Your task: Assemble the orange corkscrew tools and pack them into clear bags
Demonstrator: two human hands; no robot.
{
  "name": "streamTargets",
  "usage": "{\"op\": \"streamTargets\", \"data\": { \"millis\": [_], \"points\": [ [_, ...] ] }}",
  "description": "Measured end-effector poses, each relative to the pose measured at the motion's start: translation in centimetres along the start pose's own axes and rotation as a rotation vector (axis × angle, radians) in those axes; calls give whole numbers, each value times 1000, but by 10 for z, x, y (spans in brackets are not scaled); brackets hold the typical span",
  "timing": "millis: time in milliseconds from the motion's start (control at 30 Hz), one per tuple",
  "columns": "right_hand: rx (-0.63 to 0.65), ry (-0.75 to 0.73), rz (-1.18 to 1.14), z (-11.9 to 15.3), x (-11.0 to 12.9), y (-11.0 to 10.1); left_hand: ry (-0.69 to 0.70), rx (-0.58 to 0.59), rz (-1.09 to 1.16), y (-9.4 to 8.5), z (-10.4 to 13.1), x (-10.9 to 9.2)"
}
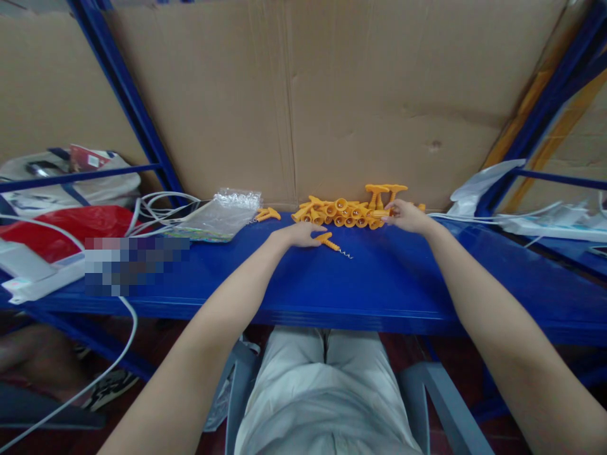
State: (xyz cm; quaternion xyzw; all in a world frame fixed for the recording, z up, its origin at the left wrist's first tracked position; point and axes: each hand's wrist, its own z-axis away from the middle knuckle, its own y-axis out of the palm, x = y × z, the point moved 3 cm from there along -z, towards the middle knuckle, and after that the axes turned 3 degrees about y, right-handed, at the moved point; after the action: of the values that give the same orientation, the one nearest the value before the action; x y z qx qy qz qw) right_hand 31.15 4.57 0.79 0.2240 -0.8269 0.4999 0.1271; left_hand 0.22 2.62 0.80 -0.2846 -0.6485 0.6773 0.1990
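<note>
My left hand (303, 235) is closed on the handle of a yellow corkscrew (332, 244), whose bare metal spiral points right, over the blue table. My right hand (405, 216) reaches to the right end of a pile of yellow corkscrew sleeves (339, 212), its fingers closed round a yellow corkscrew part (380, 213). Most of the pile lies with round open ends facing me. Behind that hand, a few T-handled corkscrews (378, 189) stand upright. Left of the pile lie more yellow corkscrews (268, 215) with metal spirals showing.
A clear plastic bag (215, 215) lies on the blue table (294, 284), left of the corkscrews. White cables (161, 201), a red bag (90, 227) and a white power strip (47, 278) sit farther left. Cardboard (332, 95) walls the back; blue posts (123, 95) stand at both sides.
</note>
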Motion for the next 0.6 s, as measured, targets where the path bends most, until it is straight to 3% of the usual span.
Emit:
{"op": "streamTargets", "data": {
  "millis": [133,367,600],
  "points": [
    [131,-11,93,8,22,-1,54,63,23,3,0,-5],
    [142,-101,211,20,55,0,48,65,-12,5,-4,-13],
    [163,-118,235,22,56,4,-80,-95,-77,2,-5,-4]
  ]
}}
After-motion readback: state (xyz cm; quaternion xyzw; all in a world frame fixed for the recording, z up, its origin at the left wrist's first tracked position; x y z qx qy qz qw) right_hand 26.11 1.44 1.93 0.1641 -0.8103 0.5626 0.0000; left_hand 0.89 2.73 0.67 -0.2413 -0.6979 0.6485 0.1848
